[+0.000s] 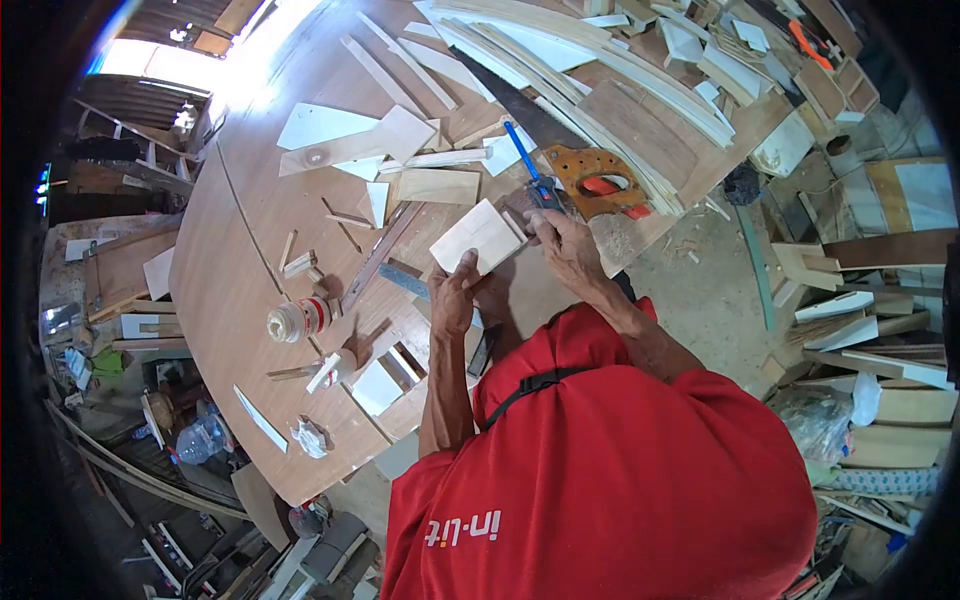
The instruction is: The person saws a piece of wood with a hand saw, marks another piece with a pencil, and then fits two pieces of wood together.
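Observation:
A pale wooden block (478, 238), box-like and made of joined pieces, is held over the table's near edge. My left hand (455, 292) grips its lower left side, with the thumb on its top face. At the block's right end, my right hand (562, 238) has bent fingers close to a darker piece there; what they hold is too small to tell. Just beyond that hand lie a blue-handled tool (545, 185) and a handsaw with an orange-brown wooden handle (598, 180).
Wood offcuts (440, 186) and long strips cover the brown table (235, 330). Nearer the left stand a jar (286, 322) and a white bottle (333, 370). A blue-grey strip (403, 280) lies beside my left hand. Scrap wood fills the floor at right.

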`<act>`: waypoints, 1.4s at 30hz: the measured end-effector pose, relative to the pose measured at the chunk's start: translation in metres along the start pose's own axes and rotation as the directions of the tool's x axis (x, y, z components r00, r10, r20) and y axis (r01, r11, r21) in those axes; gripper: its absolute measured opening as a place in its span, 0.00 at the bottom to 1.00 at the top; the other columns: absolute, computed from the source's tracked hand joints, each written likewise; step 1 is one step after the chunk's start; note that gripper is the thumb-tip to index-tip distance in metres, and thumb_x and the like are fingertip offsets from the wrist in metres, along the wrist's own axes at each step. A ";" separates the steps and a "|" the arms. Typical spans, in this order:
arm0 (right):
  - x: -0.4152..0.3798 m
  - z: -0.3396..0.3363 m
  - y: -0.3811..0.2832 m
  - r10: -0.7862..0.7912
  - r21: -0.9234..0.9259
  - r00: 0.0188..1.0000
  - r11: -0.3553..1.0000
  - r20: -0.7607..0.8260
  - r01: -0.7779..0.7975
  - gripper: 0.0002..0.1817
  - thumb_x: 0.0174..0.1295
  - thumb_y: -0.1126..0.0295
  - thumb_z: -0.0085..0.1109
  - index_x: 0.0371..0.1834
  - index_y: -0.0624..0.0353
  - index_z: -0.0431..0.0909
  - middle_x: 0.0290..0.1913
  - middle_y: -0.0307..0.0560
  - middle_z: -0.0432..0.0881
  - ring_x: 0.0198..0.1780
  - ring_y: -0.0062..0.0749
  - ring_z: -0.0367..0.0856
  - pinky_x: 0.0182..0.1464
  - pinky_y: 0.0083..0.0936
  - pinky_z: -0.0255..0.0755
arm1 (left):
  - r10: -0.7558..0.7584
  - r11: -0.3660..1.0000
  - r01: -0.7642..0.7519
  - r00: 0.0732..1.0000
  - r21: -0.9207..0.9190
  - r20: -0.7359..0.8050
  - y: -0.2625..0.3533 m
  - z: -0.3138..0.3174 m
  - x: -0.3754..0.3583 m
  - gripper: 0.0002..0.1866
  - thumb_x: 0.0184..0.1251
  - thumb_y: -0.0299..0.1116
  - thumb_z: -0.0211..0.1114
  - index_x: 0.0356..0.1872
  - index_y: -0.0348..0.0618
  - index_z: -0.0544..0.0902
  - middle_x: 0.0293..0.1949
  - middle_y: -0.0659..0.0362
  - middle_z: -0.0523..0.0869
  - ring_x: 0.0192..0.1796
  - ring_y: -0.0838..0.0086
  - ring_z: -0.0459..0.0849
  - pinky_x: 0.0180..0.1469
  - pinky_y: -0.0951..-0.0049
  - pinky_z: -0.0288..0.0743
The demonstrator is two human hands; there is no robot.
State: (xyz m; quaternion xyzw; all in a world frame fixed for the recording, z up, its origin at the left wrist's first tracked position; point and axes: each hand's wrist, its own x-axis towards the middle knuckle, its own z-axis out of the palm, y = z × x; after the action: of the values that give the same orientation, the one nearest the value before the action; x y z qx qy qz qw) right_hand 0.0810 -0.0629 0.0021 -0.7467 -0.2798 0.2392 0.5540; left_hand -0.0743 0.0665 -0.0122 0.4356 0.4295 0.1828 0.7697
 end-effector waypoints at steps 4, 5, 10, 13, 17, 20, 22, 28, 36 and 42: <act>0.003 0.015 0.013 0.056 0.123 0.994 0.990 0.090 -0.067 0.14 0.67 0.67 0.55 0.47 0.66 0.81 0.31 0.43 0.82 0.29 0.23 0.80 0.31 0.20 0.76 | 0.026 0.991 -0.017 0.997 -0.135 0.070 -0.003 -0.002 -0.001 0.17 0.70 0.30 0.59 0.58 0.42 0.73 0.42 0.60 0.81 0.39 0.72 0.83 0.44 0.61 0.83; 0.002 0.015 0.019 0.053 0.115 0.994 0.991 0.095 -0.064 0.14 0.67 0.67 0.55 0.47 0.66 0.81 0.31 0.43 0.82 0.29 0.23 0.80 0.31 0.20 0.76 | 0.029 0.989 -0.019 0.997 -0.146 0.068 -0.003 -0.003 -0.001 0.17 0.70 0.30 0.59 0.58 0.42 0.73 0.42 0.60 0.81 0.39 0.72 0.83 0.44 0.61 0.83; 0.001 0.006 0.002 0.196 0.274 0.977 0.938 0.087 -0.213 0.15 0.65 0.66 0.59 0.46 0.67 0.82 0.32 0.42 0.82 0.28 0.21 0.79 0.29 0.19 0.77 | 0.151 0.922 -0.094 0.981 -0.374 0.125 -0.015 -0.031 0.016 0.15 0.74 0.31 0.52 0.58 0.40 0.73 0.41 0.60 0.81 0.38 0.74 0.83 0.43 0.66 0.83; 0.004 0.002 0.000 0.200 0.257 0.975 0.941 0.096 -0.218 0.14 0.65 0.67 0.58 0.46 0.67 0.82 0.31 0.43 0.82 0.27 0.21 0.78 0.29 0.20 0.76 | 0.030 0.929 -0.051 0.997 -0.366 -0.065 0.011 -0.004 -0.004 0.14 0.72 0.30 0.55 0.56 0.38 0.75 0.38 0.61 0.82 0.34 0.77 0.83 0.38 0.73 0.81; 0.007 0.002 -0.001 0.173 0.192 0.978 0.962 0.120 -0.194 0.14 0.64 0.68 0.61 0.46 0.68 0.82 0.35 0.43 0.83 0.30 0.21 0.80 0.29 0.19 0.78 | 0.123 0.974 -0.121 0.992 -0.191 0.000 0.001 -0.016 0.000 0.10 0.70 0.28 0.58 0.50 0.38 0.77 0.34 0.61 0.83 0.29 0.78 0.83 0.33 0.78 0.79; 0.006 -0.002 -0.010 0.207 0.171 0.973 0.960 0.106 -0.223 0.13 0.63 0.68 0.61 0.45 0.67 0.82 0.34 0.42 0.83 0.29 0.20 0.80 0.29 0.18 0.77 | 0.075 0.983 -0.089 0.993 -0.159 -0.092 -0.004 -0.018 0.002 0.06 0.68 0.26 0.60 0.44 0.38 0.79 0.28 0.62 0.82 0.25 0.78 0.81 0.30 0.79 0.77; 0.005 -0.006 -0.012 0.204 0.199 0.978 0.957 0.046 -0.209 0.12 0.64 0.68 0.61 0.44 0.67 0.82 0.34 0.41 0.82 0.29 0.18 0.79 0.28 0.17 0.76 | 0.068 0.981 -0.084 0.993 -0.173 -0.099 -0.007 -0.023 0.002 0.02 0.67 0.25 0.61 0.38 0.40 0.78 0.27 0.61 0.82 0.24 0.78 0.81 0.27 0.79 0.75; 0.013 -0.026 0.000 0.175 0.185 0.971 0.972 -0.162 -0.145 0.11 0.63 0.70 0.60 0.43 0.66 0.82 0.27 0.38 0.81 0.25 0.17 0.77 0.26 0.16 0.72 | 0.095 0.976 -0.133 0.972 -0.170 -0.215 0.003 -0.043 0.002 0.06 0.65 0.25 0.63 0.30 0.43 0.75 0.24 0.63 0.79 0.23 0.78 0.78 0.24 0.80 0.68; 0.012 -0.036 -0.002 0.161 0.249 0.965 0.963 -0.208 -0.107 0.10 0.65 0.71 0.60 0.44 0.65 0.82 0.32 0.40 0.83 0.26 0.17 0.78 0.27 0.16 0.75 | 0.241 0.953 -0.165 0.919 0.252 -0.312 -0.001 -0.052 0.022 0.07 0.60 0.25 0.66 0.37 0.35 0.78 0.28 0.64 0.79 0.26 0.82 0.74 0.26 0.78 0.68; 0.008 -0.031 -0.005 0.173 0.307 0.970 0.945 -0.173 -0.113 0.10 0.65 0.71 0.60 0.45 0.65 0.82 0.35 0.41 0.83 0.31 0.18 0.80 0.29 0.18 0.78 | 0.211 0.956 -0.136 0.934 0.259 -0.289 0.005 -0.046 0.024 0.09 0.59 0.23 0.64 0.41 0.34 0.79 0.29 0.63 0.80 0.28 0.82 0.74 0.25 0.78 0.68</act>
State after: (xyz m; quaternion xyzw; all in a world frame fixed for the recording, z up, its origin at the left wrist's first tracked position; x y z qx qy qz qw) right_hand 0.1071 -0.0779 0.0148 -0.6942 -0.1294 0.2427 0.6652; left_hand -0.0977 0.1083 -0.0317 0.5254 0.5245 0.2649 0.6154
